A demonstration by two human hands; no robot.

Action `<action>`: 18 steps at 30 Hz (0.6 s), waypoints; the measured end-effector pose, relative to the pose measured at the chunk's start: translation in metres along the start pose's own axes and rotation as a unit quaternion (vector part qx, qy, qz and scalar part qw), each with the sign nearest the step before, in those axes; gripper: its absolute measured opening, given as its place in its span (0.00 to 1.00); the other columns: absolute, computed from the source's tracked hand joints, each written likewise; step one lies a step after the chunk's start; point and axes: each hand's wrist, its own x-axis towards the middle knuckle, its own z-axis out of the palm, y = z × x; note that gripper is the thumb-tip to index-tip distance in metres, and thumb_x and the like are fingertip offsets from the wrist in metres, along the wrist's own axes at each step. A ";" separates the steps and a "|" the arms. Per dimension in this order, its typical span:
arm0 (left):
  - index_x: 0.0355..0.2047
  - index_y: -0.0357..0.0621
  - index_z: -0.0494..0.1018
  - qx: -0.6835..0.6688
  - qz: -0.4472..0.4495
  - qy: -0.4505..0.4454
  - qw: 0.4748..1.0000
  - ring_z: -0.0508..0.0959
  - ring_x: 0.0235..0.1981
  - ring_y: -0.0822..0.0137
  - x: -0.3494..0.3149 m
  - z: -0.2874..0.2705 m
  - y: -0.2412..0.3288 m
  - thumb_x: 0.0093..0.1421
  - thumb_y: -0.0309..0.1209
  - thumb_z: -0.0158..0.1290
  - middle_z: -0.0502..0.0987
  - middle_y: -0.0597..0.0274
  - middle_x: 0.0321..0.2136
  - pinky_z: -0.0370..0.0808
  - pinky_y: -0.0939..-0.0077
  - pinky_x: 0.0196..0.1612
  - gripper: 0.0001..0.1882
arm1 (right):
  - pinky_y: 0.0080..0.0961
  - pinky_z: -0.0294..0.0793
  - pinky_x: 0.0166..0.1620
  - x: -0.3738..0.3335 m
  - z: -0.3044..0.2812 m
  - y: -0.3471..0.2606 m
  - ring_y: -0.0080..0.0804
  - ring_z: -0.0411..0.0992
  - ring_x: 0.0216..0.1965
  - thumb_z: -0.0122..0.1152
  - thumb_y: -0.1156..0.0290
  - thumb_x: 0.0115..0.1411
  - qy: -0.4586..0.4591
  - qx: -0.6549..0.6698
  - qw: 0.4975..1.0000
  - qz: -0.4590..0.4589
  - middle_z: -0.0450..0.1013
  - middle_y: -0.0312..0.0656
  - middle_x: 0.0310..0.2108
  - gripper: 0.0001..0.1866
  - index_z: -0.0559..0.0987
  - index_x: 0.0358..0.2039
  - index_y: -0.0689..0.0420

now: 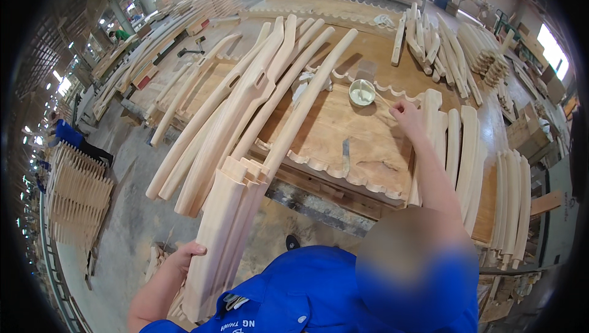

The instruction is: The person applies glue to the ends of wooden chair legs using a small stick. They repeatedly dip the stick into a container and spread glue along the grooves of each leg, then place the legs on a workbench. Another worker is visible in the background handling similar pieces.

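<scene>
My left hand is closed around the side of a bundle of pale shaped wooden pieces, held tilted in front of my body with their ends side by side. Over the work table, my right hand pinches a thin stick. The far end of that stick reaches into a small round bowl of whitish paste, standing on a wooden board with scalloped strips along its edges. A crumpled white cloth lies left of the bowl.
Long curved wooden parts lie across the table's left side, some overhanging its front edge. More wooden parts stand close together right of my forearm. Another pile lies farther back. A person in blue is beside stacked wood at far left.
</scene>
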 end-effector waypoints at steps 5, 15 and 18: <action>0.59 0.38 0.60 0.059 0.028 -0.025 0.998 0.74 0.48 0.55 0.006 0.016 0.005 0.39 0.39 0.62 0.72 0.49 0.49 0.71 0.61 0.52 0.45 | 0.31 0.71 0.34 0.003 0.001 0.004 0.33 0.73 0.29 0.59 0.68 0.52 -0.075 0.068 0.993 0.060 0.75 0.44 0.28 0.09 0.76 0.29 0.62; 0.57 0.35 0.61 0.028 -0.026 -0.043 0.998 0.76 0.46 0.54 0.019 -0.003 -0.017 0.44 0.41 0.60 0.72 0.45 0.48 0.73 0.59 0.50 0.41 | 0.38 0.71 0.40 0.003 0.000 -0.001 0.45 0.73 0.37 0.56 0.67 0.54 0.034 -0.119 0.991 -0.041 0.74 0.45 0.31 0.07 0.76 0.30 0.56; 0.58 0.35 0.61 0.052 -0.023 -0.040 0.998 0.76 0.46 0.53 0.024 -0.002 -0.026 0.45 0.41 0.60 0.72 0.43 0.47 0.72 0.59 0.50 0.41 | 0.39 0.71 0.40 0.006 -0.002 -0.004 0.45 0.73 0.37 0.54 0.66 0.56 0.065 -0.194 0.977 -0.068 0.74 0.44 0.32 0.08 0.76 0.34 0.55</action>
